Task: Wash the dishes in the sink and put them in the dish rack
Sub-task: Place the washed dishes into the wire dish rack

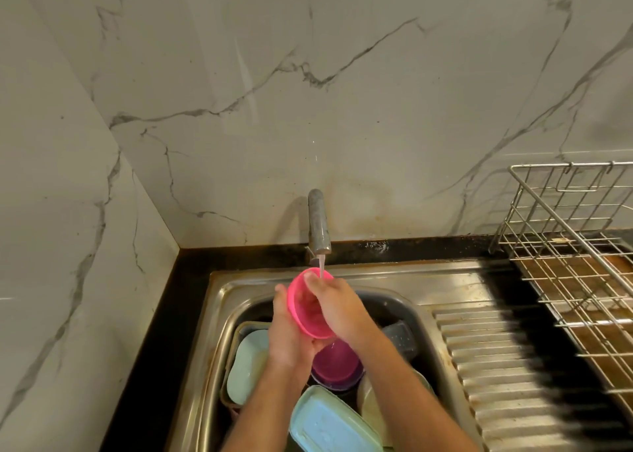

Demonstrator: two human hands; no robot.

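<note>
White marble-veined wall tiles [342, 92], black countertop [161, 331] edging, metal tap [318, 222] with running water [322, 266]

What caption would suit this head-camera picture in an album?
Both hands, left hand and right hand, rinse a pink bowl under the running tap above a full sink.

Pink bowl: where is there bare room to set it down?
The ribbed drainboard, between sink and wire rack, is bare; the rack shows no dishes. The basin is crowded with containers under both hands.
</note>
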